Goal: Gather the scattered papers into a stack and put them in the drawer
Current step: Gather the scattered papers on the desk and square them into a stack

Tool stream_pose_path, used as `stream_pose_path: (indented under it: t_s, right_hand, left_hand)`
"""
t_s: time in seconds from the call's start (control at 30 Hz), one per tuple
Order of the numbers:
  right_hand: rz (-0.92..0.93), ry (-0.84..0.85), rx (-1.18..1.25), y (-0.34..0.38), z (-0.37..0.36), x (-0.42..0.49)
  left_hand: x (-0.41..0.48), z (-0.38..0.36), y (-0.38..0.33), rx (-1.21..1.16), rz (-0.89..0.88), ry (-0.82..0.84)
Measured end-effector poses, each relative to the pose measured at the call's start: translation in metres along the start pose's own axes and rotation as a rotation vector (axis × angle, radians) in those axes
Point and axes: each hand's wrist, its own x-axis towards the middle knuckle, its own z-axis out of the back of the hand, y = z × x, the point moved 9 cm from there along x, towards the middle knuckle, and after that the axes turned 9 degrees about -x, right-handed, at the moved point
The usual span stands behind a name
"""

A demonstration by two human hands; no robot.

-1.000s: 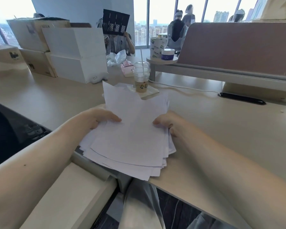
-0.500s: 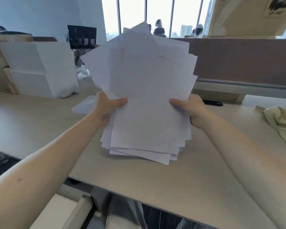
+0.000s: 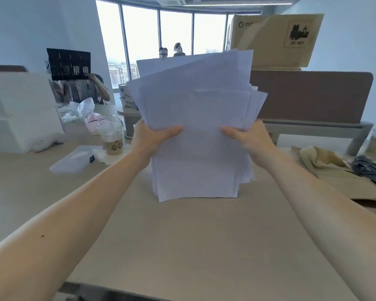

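Note:
A thick stack of white papers (image 3: 200, 127) stands upright on its lower edge on the beige desk (image 3: 182, 246). The sheets are fanned unevenly at the top. My left hand (image 3: 152, 137) grips the stack's left side, thumb across the front. On the right side my right hand (image 3: 245, 137) grips it the same way. No drawer is in view.
A clear plastic cup (image 3: 111, 135) and a flat clear plastic case (image 3: 74, 158) lie to the left. White boxes (image 3: 20, 109) stand at far left. Crumpled brown paper (image 3: 326, 168) and a dark cable (image 3: 371, 170) lie right. A brown partition (image 3: 313, 96) rises behind, people beyond it.
The stack went from lying flat on the desk to upright between both hands. Its lower edge now rests on the desk and looks more even. The view has tilted up.

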Motion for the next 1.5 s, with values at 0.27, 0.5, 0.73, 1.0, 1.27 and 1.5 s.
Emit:
stream_pose_path:
  t_s: [0.27,0.5,0.73,1.0,1.27,1.5]
  right_hand:
    - [-0.023,0.016,0.072,-0.009,0.002,-0.001]
    - [0.087,-0.111,0.152,0.01,0.011,0.011]
    - [0.033,0.018,0.211,-0.008,-0.01,0.002]
    - [0.0,0.0,0.236,-0.011,-0.011,-0.002]
    - [-0.041,0.085,0.156,-0.023,-0.013,-0.009]
    - [0.064,-0.021,0.194,0.004,0.006,-0.004]
  left_hand:
    - [0.008,-0.002,-0.01,-0.047,-0.054,0.032]
    - [0.013,-0.007,-0.032,-0.034,-0.144,-0.011]
    - [0.008,-0.006,-0.01,-0.018,-0.111,0.005]
    - [0.003,-0.007,-0.013,-0.057,-0.088,0.022]
    - [-0.013,0.0,0.0,-0.032,-0.01,0.01]
    - [-0.001,-0.013,-0.024,-0.034,-0.066,0.011]
